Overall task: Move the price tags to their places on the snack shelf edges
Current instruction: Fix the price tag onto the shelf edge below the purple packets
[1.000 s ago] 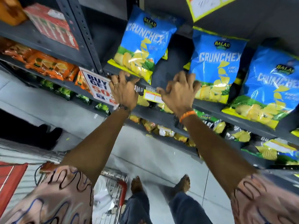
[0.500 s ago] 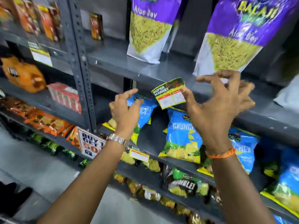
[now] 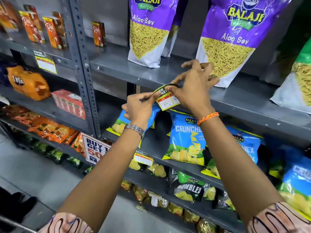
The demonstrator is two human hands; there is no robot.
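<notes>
While the grey shelf edge [image 3: 235, 101] waits bare, a person's left hand [image 3: 139, 110] pinches the left end of a price tag [image 3: 166, 100] and the right hand [image 3: 193, 88] pinches its top, just below that edge. The curled tag could buckle or stick crooked if pressed unevenly. Above the edge stand Aloo Sev bags [image 3: 225, 39]; below it, Crunchex packs [image 3: 185, 137] crowd close, leaving little working room.

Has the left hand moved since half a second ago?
Yes. The left hand has gone right, away from the upright post, and now pinches the price tag together with the right hand.
</notes>
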